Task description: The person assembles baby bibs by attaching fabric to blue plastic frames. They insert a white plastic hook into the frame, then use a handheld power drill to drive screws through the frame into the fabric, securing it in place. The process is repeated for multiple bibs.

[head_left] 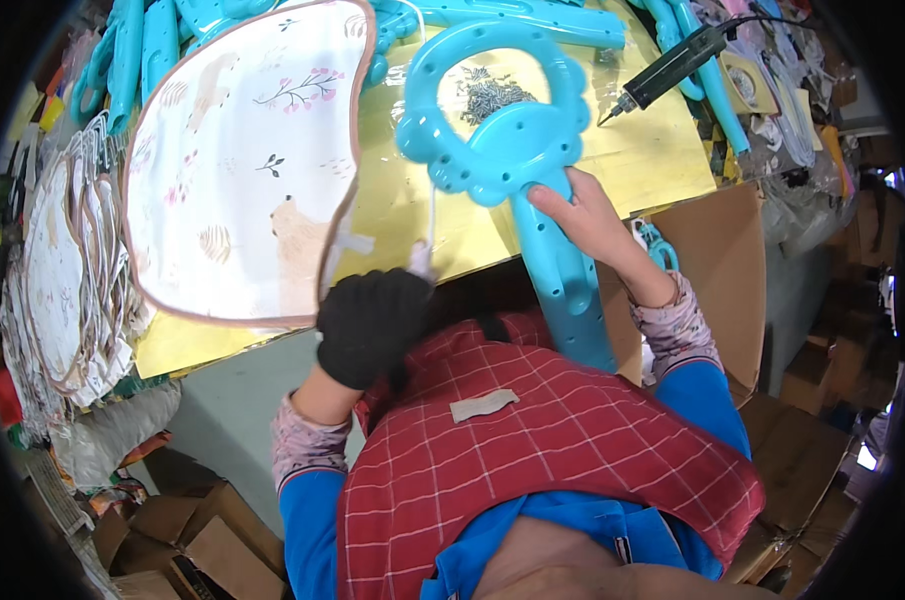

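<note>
My right hand [584, 215] is closed round the stem of a turquoise plastic part [555, 250] with a scalloped ring at its top, its thumb lying across the front. The lower end of the stem reaches down over my apron. My left hand [372, 325], in a black glove with a pale fingertip showing, is closed at the table's front edge. A thin white cord [432, 215] runs down to its fingertips. Beside this hand lies a white printed fabric panel [247, 165] with brown edging; the glove overlaps its lower right corner.
On the yellow-topped table [662, 150], small dark screws [492, 92] lie heaped behind the ring. A black electric screwdriver [672, 70] points in from the upper right. More turquoise parts [532, 20] lie along the back. Fabric panels [57, 270] hang at left; a cardboard box [717, 290] stands at right.
</note>
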Available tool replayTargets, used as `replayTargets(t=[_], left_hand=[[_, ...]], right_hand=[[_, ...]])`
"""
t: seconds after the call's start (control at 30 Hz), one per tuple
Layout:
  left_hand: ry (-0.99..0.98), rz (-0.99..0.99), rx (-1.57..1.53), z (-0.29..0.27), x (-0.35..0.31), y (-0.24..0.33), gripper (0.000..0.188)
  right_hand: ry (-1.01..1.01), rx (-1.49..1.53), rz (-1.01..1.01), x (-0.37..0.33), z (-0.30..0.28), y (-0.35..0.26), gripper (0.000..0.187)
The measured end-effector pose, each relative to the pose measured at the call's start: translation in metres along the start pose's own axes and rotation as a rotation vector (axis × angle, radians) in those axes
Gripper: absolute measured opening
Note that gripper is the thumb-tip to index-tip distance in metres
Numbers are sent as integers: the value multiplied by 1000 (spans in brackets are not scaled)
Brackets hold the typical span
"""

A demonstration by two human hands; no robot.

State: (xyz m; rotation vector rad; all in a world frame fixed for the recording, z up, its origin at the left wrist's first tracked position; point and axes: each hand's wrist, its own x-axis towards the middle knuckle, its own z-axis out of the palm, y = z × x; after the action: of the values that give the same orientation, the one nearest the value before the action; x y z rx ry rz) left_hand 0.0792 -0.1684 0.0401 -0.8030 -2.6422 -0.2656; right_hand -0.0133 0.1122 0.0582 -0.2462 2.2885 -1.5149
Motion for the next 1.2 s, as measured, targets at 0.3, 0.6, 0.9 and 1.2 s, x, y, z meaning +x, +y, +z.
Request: replayTargets(t=[0.3, 0.6, 0.9, 1.2], left_hand=[[-53, -77, 141, -11, -91, -69, 36], [150, -99, 125, 7, 105, -56, 39], [-62, -110, 51, -11, 76, -69, 29], [69, -116, 52, -30, 70, -50, 47]], right_hand=[[-121, -387, -481, 57, 10, 0, 30], [105, -1081, -1171, 144, 13, -13, 14], [-376, -657, -1138, 95, -1, -24, 33], [-211, -508, -1164, 95, 9, -33, 31]])
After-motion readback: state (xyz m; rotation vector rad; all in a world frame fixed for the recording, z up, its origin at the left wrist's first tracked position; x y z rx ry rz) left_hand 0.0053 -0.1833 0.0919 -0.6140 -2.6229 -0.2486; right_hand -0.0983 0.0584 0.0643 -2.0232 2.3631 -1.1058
